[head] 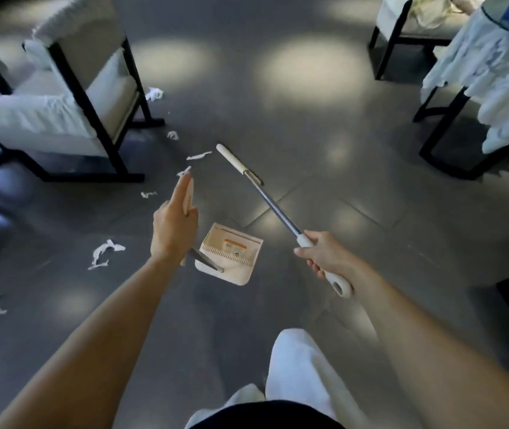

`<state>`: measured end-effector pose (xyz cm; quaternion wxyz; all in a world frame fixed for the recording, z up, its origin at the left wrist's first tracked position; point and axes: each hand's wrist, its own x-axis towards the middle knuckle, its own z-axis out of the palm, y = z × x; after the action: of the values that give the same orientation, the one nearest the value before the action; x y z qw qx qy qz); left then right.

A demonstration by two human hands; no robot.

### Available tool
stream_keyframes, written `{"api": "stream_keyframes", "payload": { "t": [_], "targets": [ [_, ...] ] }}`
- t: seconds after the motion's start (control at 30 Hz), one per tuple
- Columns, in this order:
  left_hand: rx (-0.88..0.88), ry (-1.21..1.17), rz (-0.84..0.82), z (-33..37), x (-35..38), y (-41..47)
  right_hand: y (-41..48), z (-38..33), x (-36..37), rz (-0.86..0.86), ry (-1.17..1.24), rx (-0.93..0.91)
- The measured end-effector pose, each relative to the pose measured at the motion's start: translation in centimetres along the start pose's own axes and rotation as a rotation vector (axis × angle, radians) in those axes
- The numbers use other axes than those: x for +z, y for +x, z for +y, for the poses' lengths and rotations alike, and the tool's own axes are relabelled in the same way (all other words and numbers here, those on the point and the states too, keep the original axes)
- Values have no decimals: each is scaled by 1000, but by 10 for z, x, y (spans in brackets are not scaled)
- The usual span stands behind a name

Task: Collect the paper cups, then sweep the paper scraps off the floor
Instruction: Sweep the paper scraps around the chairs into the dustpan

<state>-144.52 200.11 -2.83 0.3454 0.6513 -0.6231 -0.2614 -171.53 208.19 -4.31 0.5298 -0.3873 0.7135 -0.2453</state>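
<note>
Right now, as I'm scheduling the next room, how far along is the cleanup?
No paper cups show on the floor, so that part may be done. In hand: left hand holds the dustpan, right hand grips the broom pole. Left: paper scraps lie unswept beside the chair.

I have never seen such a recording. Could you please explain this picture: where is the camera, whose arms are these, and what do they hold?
No machine here: a person wears a camera on the head, so the picture looks down at their own arms. The left hand grips the handle of a dustpan; the right hand grips a broom. Torn paper scraps lie scattered on the grey floor, mostly left of the dustpan. A chair stands on the left, a cloth-covered table on the right.
</note>
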Motion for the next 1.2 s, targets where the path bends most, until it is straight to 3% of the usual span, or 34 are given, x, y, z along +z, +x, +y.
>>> {"api": "stream_keyframes", "payload": {
  "t": [0.13,0.4,0.67,1.0,1.1,1.2],
  "targets": [
    [-1,-59,-18,17,68,161,146,-73,-63,-5,-45,-40],
    [-46,-38,130,59,156,451,426,-257,-169,-34,-155,-65],
    [-196,-109,256,74,221,727,690,-430,-204,-83,-50,-70],
    [-227,-5,258,98,272,1068,976,-639,-265,-183,-131,-104],
    [-173,120,310,85,290,1167,1070,-703,-268,-213,-185,-153],
    [-269,80,389,67,307,1270,1169,-769,-267,-276,-237,-205]
  ]
}}
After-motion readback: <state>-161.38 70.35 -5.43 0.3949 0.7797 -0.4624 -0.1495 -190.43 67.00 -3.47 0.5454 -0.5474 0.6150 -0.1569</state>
